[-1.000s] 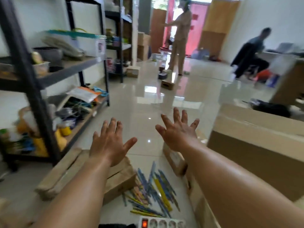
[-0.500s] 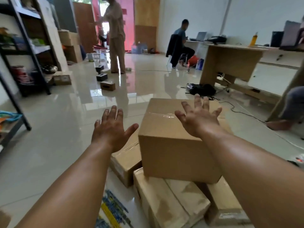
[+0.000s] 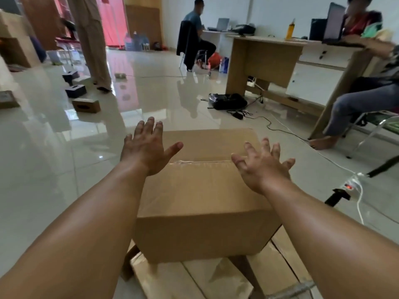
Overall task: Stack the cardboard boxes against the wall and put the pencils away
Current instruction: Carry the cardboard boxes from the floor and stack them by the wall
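Observation:
A large taped cardboard box [image 3: 200, 197] sits in front of me on top of flatter cardboard boxes [image 3: 194, 279] lying on the tiled floor. My left hand [image 3: 149, 147] hovers over the box's far left corner with fingers spread, holding nothing. Above the box's right edge, my right hand [image 3: 262, 164] is also spread and empty. Both palms face down, a little above the box top. No pencils are in view.
A wooden desk [image 3: 265, 55] stands at the right with a seated person [image 3: 367, 91] beside it. A black bag [image 3: 227, 101] and cables lie on the floor, a power strip [image 3: 350, 184] at right. Small boxes [image 3: 86, 105] and a standing person [image 3: 92, 39] are at the left.
My view has swung right from the shelf and the pencils to the big box. Both hands have moved over the box top, staying spread and empty.

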